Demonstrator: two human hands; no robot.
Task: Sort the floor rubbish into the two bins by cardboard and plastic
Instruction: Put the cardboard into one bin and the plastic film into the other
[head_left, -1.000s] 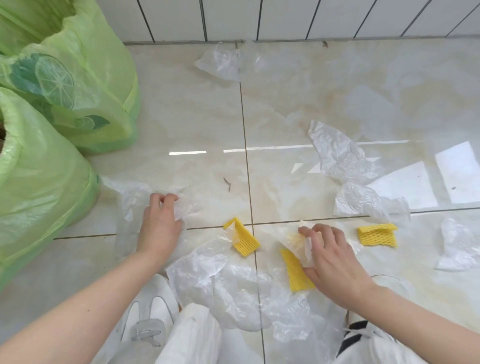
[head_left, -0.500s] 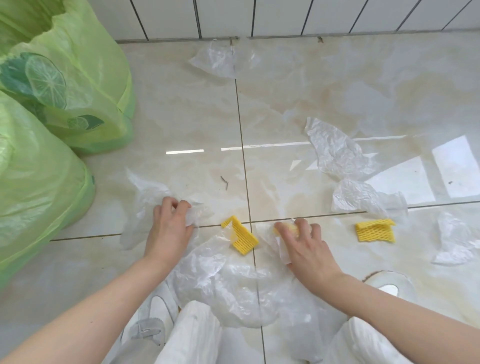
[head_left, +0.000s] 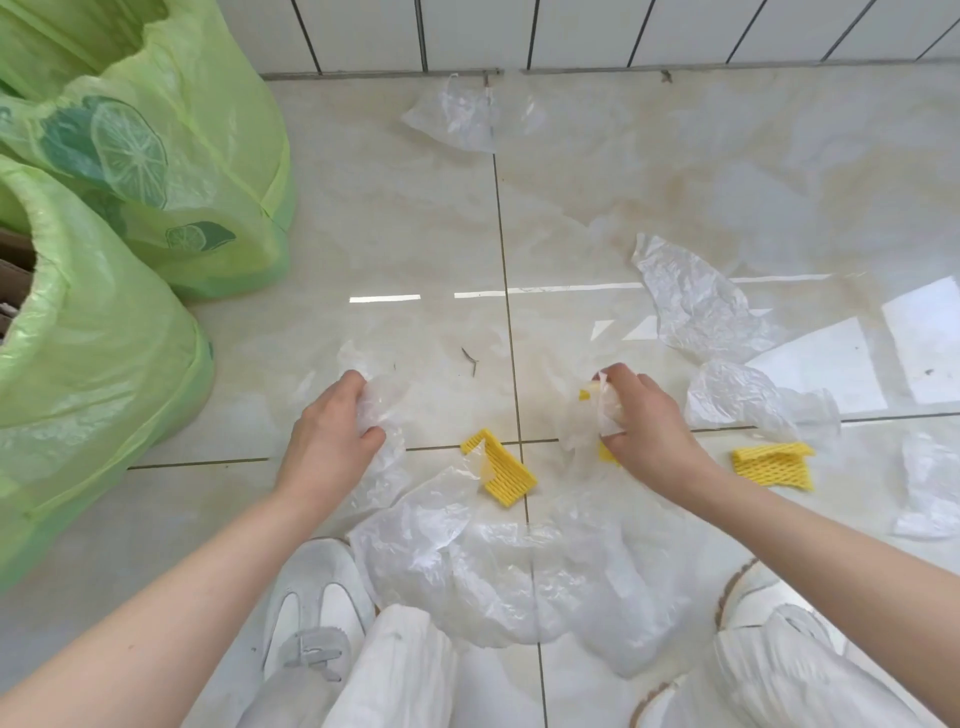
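Both hands lifted since earlier: left hand (head_left: 332, 431) clamps crumpled clear plastic film (head_left: 382, 410); right hand (head_left: 641, 421) pinches film with yellow foam netting (head_left: 605, 452). Gathering plastic; next, carry to lemon-printed green-bagged bin (head_left: 171, 171).

Two bins (head_left: 156, 249) stand left; plastic scraps (head_left: 696, 306) lie scattered right.

Bright, even daylight, slightly washed. Glossy cream marble-look floor tiles (head_left: 395, 218) carry hard glare: thin white streak across middle, big window-shaped reflections at right edge. Shadows soft, faint, only under crumpled clear plastic sheet (head_left: 498, 566) near bottom. Translucent lime-green bin liners (head_left: 156, 171) glow, lit through. Wide-angle distortion: white wall tiles (head_left: 571, 31) fan outward, grout lines bow. Focus sharp overall, forearms at bottom corners slightly soft.
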